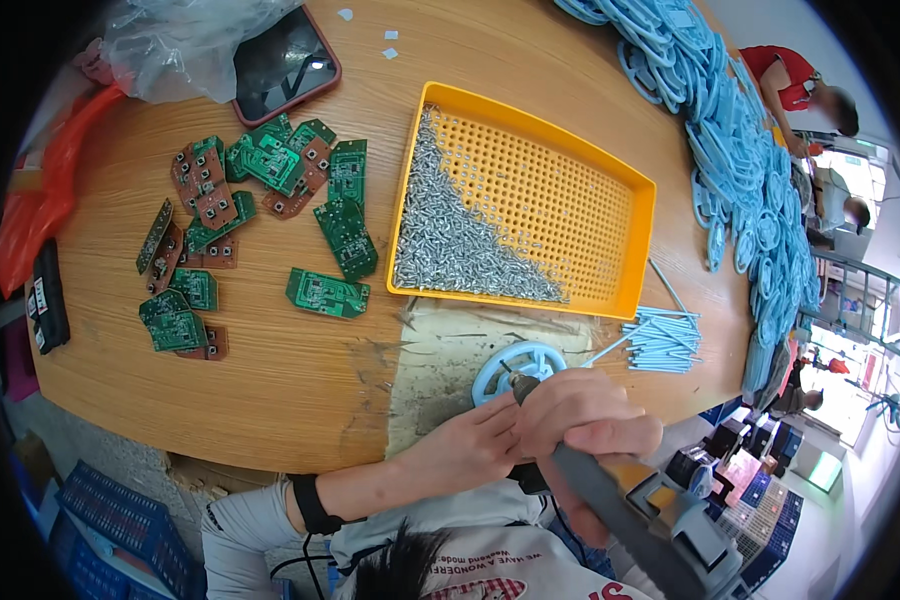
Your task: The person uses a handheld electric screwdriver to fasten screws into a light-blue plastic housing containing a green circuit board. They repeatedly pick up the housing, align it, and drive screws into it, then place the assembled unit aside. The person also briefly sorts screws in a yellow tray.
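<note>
A light-blue round plastic part with an open, spoked frame lies on a worn, stained work mat. My right hand is wrapped round a grey power screwdriver with an orange patch, its bit end tilted down onto the part. Close by, my left hand has its fingers closed at the part's near edge; my right hand hides some of the fingertips. Just beyond the mat stands a yellow perforated tray with a heap of small silver screws along its left and near sides.
Green and brown circuit boards lie scattered at left. Thin light-blue rods are bundled right of the mat. A long pile of light-blue plastic parts lines the right edge. A phone and clear plastic bag lie far left. People sit beyond.
</note>
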A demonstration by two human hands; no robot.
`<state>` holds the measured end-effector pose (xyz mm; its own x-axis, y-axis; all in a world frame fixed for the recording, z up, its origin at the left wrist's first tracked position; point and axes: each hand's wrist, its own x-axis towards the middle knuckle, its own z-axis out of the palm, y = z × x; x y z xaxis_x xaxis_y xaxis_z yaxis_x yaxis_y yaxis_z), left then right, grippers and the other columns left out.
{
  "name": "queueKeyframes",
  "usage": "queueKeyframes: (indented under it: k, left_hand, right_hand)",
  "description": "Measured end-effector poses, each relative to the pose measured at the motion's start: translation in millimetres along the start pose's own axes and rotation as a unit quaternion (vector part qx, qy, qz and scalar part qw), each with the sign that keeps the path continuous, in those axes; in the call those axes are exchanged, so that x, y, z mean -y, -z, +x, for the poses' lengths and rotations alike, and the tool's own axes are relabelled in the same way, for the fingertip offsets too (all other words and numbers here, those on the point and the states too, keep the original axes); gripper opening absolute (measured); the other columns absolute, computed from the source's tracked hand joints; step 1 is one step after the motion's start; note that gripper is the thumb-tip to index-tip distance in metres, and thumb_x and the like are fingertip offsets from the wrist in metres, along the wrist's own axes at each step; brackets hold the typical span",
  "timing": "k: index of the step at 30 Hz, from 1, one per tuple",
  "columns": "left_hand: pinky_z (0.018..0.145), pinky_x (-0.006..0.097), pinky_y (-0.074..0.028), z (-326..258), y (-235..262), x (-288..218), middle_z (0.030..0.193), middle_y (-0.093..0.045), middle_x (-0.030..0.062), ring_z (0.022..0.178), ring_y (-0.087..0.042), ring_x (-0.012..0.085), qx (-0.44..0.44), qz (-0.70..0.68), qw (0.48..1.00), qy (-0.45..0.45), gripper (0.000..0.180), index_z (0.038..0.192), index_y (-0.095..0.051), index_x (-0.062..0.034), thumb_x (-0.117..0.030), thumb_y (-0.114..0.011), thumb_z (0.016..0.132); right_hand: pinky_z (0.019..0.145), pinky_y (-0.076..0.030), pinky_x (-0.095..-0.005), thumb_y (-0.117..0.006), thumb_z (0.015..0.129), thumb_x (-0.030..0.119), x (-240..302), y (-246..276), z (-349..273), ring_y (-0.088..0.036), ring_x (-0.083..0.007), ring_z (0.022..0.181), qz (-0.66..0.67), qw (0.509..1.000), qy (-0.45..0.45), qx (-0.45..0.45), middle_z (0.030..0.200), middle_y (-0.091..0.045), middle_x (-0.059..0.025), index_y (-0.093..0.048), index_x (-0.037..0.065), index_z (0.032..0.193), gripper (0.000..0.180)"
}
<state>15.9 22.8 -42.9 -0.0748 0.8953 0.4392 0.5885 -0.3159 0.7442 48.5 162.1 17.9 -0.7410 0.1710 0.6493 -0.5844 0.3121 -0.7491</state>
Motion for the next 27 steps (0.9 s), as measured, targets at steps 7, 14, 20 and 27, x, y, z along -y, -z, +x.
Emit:
queueKeyframes:
  k: [7, 14, 20, 27]
  left_hand:
    - [0.101, 0.038, -0.040, 5, -2, 0, 0.094, -0.060, 0.0079, 0.101, -0.056, 0.0243, 0.023, -0.007, 1.000, -0.018, 0.022, 0.088, -0.064, -0.0014, -0.012, -0.057, 0.071]
    - [0.105, 0.037, -0.037, 6, 9, 2, 0.109, -0.061, 0.0108, 0.111, -0.054, 0.0247, 0.104, 0.064, 0.992, -0.033, 0.030, 0.101, -0.064, 0.0007, -0.013, -0.054, 0.077]
    - [0.108, 0.037, -0.034, 17, 14, -3, 0.131, -0.054, 0.0126, 0.128, -0.046, 0.0226, 0.119, 0.136, 0.983, -0.044, 0.039, 0.121, -0.058, 0.0000, -0.012, -0.051, 0.085]
    - [0.103, 0.035, -0.039, 20, 17, -4, 0.125, -0.060, 0.0090, 0.120, -0.054, 0.0187, 0.118, 0.136, 0.983, -0.027, 0.032, 0.116, -0.063, -0.0048, -0.010, -0.053, 0.086]
  right_hand:
    - [0.041, -0.047, -0.0320, -0.063, 0.080, 0.060, 4, 14, 11, -0.055, -0.0218, 0.043, 0.053, 0.998, -0.027, 0.013, 0.060, -0.055, -0.0106, -0.044, -0.003, 0.098, 0.068]
    - [0.044, -0.050, -0.0349, -0.063, 0.083, 0.044, 21, 29, 19, -0.058, -0.0260, 0.048, 0.110, 0.993, -0.011, 0.033, 0.064, -0.058, -0.0149, -0.047, -0.003, 0.095, 0.051]
    - [0.045, -0.047, -0.0316, -0.062, 0.077, 0.065, 30, 78, 20, -0.055, -0.0215, 0.050, 0.031, 0.993, -0.018, -0.115, 0.064, -0.055, -0.0112, -0.042, -0.002, 0.105, 0.075]
    - [0.043, -0.043, -0.0286, -0.055, 0.077, 0.072, -3, 102, -2, -0.050, -0.0168, 0.047, -0.070, 0.958, -0.034, -0.275, 0.061, -0.049, -0.0071, -0.039, 0.003, 0.107, 0.077]
